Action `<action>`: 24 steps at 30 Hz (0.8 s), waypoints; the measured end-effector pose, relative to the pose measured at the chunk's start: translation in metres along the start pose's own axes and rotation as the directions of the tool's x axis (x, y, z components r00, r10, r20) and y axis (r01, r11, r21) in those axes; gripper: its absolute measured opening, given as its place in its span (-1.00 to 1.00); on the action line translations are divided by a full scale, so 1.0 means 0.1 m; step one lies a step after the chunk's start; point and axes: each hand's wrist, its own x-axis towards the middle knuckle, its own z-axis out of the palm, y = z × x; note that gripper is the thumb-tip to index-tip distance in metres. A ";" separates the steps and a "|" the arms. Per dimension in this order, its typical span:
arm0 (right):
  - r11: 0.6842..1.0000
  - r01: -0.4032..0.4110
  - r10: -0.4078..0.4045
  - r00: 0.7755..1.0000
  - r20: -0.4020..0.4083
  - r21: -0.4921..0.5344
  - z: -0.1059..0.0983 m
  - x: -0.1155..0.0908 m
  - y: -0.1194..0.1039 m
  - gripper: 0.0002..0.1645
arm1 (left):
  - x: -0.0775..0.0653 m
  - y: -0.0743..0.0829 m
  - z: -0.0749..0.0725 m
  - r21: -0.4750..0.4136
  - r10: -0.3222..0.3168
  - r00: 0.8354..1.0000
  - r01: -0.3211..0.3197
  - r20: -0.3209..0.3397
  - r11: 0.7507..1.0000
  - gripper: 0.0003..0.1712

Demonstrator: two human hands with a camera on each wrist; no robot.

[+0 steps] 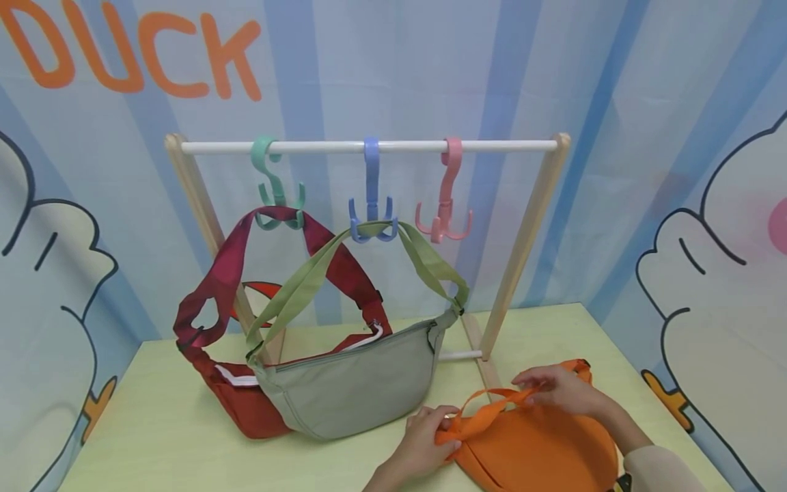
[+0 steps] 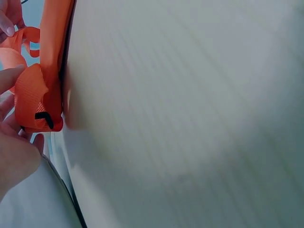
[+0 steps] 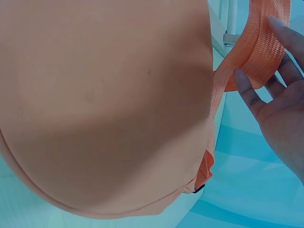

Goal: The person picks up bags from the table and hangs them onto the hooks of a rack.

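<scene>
An orange sling bag [image 1: 541,444] lies on the table at the right front, with its flat side up. My left hand [image 1: 424,437] grips the bag's left end where the strap joins it; in the left wrist view its fingers [image 2: 9,78] are on the webbing beside a black buckle [image 2: 43,118]. My right hand [image 1: 556,389] holds the orange strap [image 1: 492,410] above the bag's far edge. In the right wrist view, the strap [image 3: 259,47] passes between the fingers of my right hand [image 3: 280,104], some in front of it and some behind.
A wooden rack [image 1: 522,253] with a white bar [image 1: 406,146] carries green [image 1: 270,178], blue [image 1: 371,178] and pink [image 1: 451,178] hooks. A red sling bag [image 1: 246,410] hangs from the green hook, a grey-green one [image 1: 363,389] from the blue. Nothing hangs on the pink hook.
</scene>
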 end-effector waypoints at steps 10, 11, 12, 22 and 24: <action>0.999 -0.036 0.036 0.999 0.007 0.037 -0.05 -0.01 -0.13 -0.61 | 0.01 0.03 -0.04 0.038 0.028 0.999 -0.027 -0.032 0.999 -0.61; 0.999 -0.033 0.033 0.999 0.007 0.034 -0.06 -0.01 -0.14 -0.61 | 0.01 0.04 -0.05 0.040 0.026 0.999 -0.025 -0.033 0.999 -0.61; 0.999 -0.030 0.030 1.000 0.006 0.031 -0.06 -0.01 -0.15 -0.62 | 0.01 0.04 -0.07 0.037 0.031 0.999 -0.030 -0.031 0.999 -0.61; 0.999 -0.035 0.034 0.999 -0.023 -0.019 -0.11 0.00 -0.28 -0.58 | 0.02 0.12 -0.20 -0.013 0.021 0.999 -0.021 -0.028 1.000 -0.64; 0.999 -0.041 0.041 0.999 -0.030 -0.015 -0.13 0.00 -0.30 -0.58 | 0.03 0.14 -0.23 -0.018 0.029 0.999 -0.030 -0.036 0.999 -0.64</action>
